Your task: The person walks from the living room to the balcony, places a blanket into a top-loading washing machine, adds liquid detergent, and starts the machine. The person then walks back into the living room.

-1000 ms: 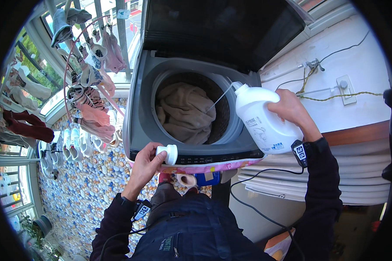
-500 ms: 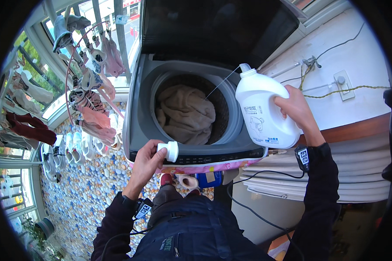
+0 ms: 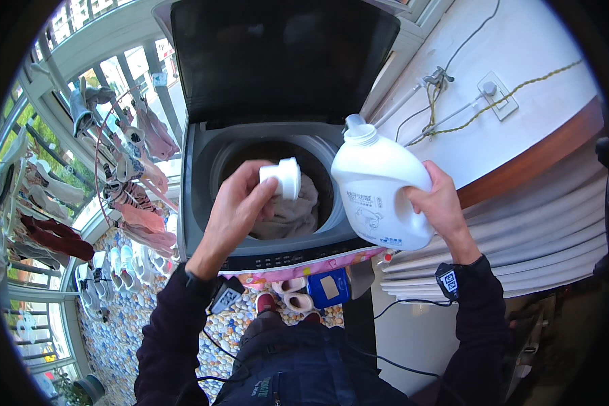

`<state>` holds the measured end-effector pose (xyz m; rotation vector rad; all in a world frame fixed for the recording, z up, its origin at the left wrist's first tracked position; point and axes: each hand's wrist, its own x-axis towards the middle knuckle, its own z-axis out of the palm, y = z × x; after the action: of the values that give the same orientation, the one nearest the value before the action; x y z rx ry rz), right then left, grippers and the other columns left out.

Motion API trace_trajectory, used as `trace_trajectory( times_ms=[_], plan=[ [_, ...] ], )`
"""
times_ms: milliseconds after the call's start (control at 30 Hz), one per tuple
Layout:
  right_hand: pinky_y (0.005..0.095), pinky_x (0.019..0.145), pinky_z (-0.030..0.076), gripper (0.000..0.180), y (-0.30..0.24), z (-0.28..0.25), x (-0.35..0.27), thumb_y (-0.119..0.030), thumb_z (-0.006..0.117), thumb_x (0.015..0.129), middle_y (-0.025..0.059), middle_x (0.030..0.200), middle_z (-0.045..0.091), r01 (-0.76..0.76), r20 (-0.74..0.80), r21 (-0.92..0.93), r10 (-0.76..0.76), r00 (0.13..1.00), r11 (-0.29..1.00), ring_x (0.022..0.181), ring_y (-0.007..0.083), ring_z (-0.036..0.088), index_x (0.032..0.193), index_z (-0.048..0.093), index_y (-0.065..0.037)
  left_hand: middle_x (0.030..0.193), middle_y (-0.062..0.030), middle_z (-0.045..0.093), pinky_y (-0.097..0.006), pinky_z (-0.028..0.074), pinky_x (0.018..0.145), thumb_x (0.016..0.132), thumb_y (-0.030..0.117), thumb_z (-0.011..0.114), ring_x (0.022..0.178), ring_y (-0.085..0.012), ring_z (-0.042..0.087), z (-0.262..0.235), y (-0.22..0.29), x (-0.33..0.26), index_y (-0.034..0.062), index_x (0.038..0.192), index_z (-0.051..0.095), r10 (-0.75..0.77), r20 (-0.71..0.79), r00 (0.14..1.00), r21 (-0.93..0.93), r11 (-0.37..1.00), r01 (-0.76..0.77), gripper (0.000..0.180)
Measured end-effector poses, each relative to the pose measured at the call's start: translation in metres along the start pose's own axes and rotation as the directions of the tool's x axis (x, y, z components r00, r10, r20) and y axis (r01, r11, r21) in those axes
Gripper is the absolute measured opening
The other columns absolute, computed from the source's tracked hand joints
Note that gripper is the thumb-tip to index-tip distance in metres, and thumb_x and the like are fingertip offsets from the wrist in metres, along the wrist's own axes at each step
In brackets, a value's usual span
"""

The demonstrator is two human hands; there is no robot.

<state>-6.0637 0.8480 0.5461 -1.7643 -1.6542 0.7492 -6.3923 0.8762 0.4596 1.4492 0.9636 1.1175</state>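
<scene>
Above the open washing machine [image 3: 195, 183], my left hand [image 3: 240, 210] grips a white bottle cap [image 3: 288, 178] between thumb and fingers. My right hand [image 3: 436, 203] is wrapped round the handle of a large white detergent jug [image 3: 379, 183]. The jug is held nearly upright at the machine's right side, its uncapped spout pointing up. Cap and jug are apart, with the cap to the left of the jug. Down in the drum lies a greyish-brown cloth [image 3: 298, 215], partly hidden behind my left hand and the cap.
The machine's dark lid [image 3: 277, 61] is raised at the back. Socks and small clothes [image 3: 139, 203] hang at the left, with shoes [image 3: 123, 267] on the pebble-patterned floor below. A blue container [image 3: 329, 287] stands before the machine. At right are a wall socket [image 3: 497, 95], cables and a pale curtain [image 3: 521, 237].
The jug has turned more upright, and the thin stream from its spout no longer shows. My left hand has raised the cap toward the jug. The view has shifted.
</scene>
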Motion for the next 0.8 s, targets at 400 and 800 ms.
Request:
trace_trajectory(
  times_ms=[400,800],
  plan=[
    [0.0370,0.083,0.054,0.031,0.014,0.004,-0.021,-0.010,0.073,0.078,0.0164,0.097,0.069,0.150,0.048,-0.117,-0.146,0.988,0.982,0.091,0.0258,0.068,0.105,0.060,0.001,0.085,-0.0053,0.060,-0.021,0.044,0.060,0.100,0.040,0.056,0.066,-0.0072,0.053,0.033,0.038,0.070,0.0006,0.120,0.057,-0.057,0.233,0.971,0.164,0.986,0.018,0.044],
    [0.0356,0.083,0.053,0.032,0.021,0.001,-0.057,-0.008,0.074,0.073,0.0156,0.093,0.069,0.142,0.098,-0.119,-0.130,0.987,0.983,0.090,0.0255,0.068,0.101,0.061,0.001,0.112,-0.0093,0.062,-0.033,0.050,0.081,0.085,0.011,0.069,0.094,-0.0221,0.061,0.047,0.051,0.063,0.0079,0.116,0.061,0.224,0.665,0.713,0.298,0.796,-0.527,0.032]
  ],
)
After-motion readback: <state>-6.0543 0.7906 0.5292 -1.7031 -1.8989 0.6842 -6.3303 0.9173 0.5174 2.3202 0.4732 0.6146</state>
